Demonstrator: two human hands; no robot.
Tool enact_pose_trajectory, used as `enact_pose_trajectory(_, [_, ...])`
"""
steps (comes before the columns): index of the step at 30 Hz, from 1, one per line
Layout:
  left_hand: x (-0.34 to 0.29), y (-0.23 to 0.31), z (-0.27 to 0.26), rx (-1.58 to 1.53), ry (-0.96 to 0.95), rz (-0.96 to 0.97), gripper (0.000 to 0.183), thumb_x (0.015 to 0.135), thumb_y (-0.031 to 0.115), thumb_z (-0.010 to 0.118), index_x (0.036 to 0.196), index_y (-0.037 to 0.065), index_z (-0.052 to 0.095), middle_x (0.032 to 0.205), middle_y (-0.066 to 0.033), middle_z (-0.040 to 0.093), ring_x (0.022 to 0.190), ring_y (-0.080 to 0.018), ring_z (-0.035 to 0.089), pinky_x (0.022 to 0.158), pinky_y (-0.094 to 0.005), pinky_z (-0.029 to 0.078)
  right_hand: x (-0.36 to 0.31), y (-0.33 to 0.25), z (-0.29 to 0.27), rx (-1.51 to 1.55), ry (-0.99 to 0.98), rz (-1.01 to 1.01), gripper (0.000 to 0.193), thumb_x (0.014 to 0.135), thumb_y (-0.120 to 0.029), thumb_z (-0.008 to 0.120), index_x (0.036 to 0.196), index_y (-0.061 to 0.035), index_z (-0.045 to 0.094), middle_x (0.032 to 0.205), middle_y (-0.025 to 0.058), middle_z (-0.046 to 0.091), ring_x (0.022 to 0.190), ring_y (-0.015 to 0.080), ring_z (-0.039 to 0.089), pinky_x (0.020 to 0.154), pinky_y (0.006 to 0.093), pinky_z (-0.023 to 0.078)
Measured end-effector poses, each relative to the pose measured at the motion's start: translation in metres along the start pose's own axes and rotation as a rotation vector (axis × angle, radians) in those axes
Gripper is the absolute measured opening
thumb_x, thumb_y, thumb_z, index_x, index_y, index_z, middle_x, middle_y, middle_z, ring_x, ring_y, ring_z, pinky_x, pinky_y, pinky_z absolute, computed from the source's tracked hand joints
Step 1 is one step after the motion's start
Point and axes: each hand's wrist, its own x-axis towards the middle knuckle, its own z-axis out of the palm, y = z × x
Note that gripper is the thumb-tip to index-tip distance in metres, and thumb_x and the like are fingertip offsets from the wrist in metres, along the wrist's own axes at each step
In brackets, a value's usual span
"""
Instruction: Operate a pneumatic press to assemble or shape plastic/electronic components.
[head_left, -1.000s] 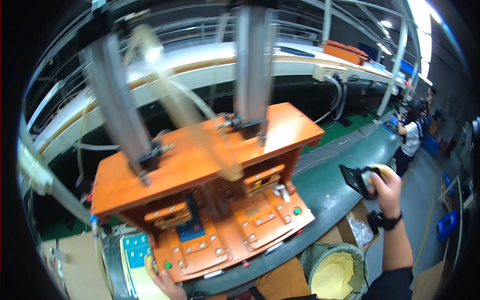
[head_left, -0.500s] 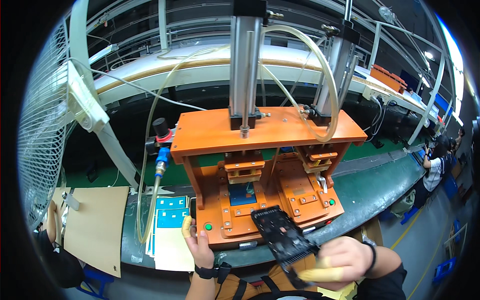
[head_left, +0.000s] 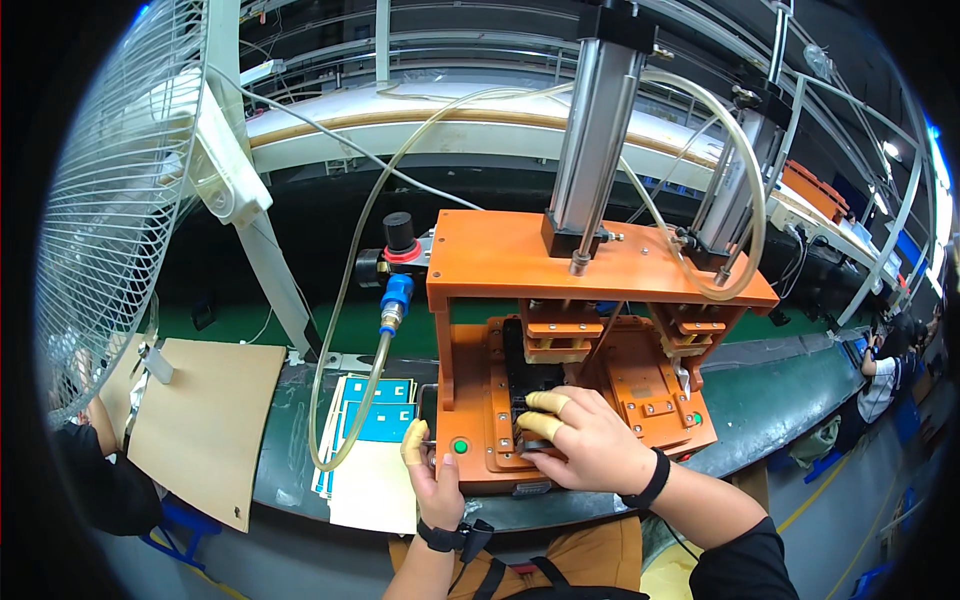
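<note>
1. Green-topped bench (head_left: pixel 790 375), curving across the view from lower left to right.
2. Orange two-station press (head_left: pixel 600 250), standing on the bench, with two metal cylinders (head_left: pixel 600 110) rising from its upper plate.
3. White wire fan guard (head_left: pixel 120 200), at far left.
4. Brown cardboard sheet (head_left: pixel 205 420), lying flat, well left of the press.
5. Pale paper stack (head_left: pixel 375 490), near the press's left side, with blue cards (head_left: pixel 385 422) toward its far end.
6. Black part (head_left: pixel 518 365), lying lengthwise in the press's left station, partly hidden by fingers.
7. Right hand (head_left: pixel 595 440), fingers bent, yellow covers (head_left: pixel 541 425) on them, gripping the black part's near end.
8. Left hand (head_left: pixel 435 480), loosely open, thumb apart from fingers, at the press's left front corner; cannot tell whether touching.
9. Green button (head_left: pixel 460 446), just beside the left hand.
</note>
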Motion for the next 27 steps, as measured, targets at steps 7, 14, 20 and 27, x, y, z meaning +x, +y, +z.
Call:
enact_pose_trajectory(7, [0.001,0.01,0.0,0.016,-0.029,-0.028,0.058,0.097,-0.001,0.051,0.153,-0.002,0.037,0.153,-0.0144,0.039,0.135,-0.0219,0.045,0.116,-0.0376,0.036,-0.001,-0.002,-0.001,0.015,-0.09,0.154,0.061,0.084,-0.036,0.08,0.128,0.0015,0.064,0.12,0.0181,0.066,0.11,0.0371,0.063,0.1,0.0445,0.05])
enact_pose_trajectory(14, [-0.009,0.031,0.003,0.075,-0.001,-0.107,0.063,0.098,0.003,0.057,0.156,-0.002,0.032,0.155,-0.0156,0.033,0.139,-0.0258,0.043,0.118,-0.0415,0.035,0.0,-0.023,-0.008,-0.116,0.022,0.059,0.056,0.082,-0.031,0.081,0.128,-0.0016,0.065,0.125,0.0185,0.063,0.111,0.038,0.063,0.104,0.048,0.048])
enact_pose_trajectory(20, [-0.051,0.096,-0.04,0.518,-0.214,0.049,0.059,0.088,0.007,0.072,0.142,-0.001,0.052,0.15,-0.0222,0.044,0.141,-0.0416,0.045,0.12,-0.0504,0.034,-0.01,-0.085,0.051,0.467,0.055,0.059,0.045,0.083,-0.026,0.082,0.121,-0.0039,0.07,0.143,0.0253,0.057,0.082,0.0282,0.072,0.07,0.0357,0.059])
enact_pose_trajectory(27, [-0.039,0.115,-0.09,1.209,-0.451,0.029,0.054,0.082,0.02,0.08,0.13,0.004,0.063,0.141,-0.0175,0.057,0.136,-0.041,0.051,0.113,-0.0571,0.039,-0.006,-0.098,0.087,0.45,-0.084,0.342,0.061,0.087,-0.034,0.078,0.133,0.0002,0.056,0.148,0.0301,0.049,0.075,0.0336,0.073,0.066,0.037,0.061])
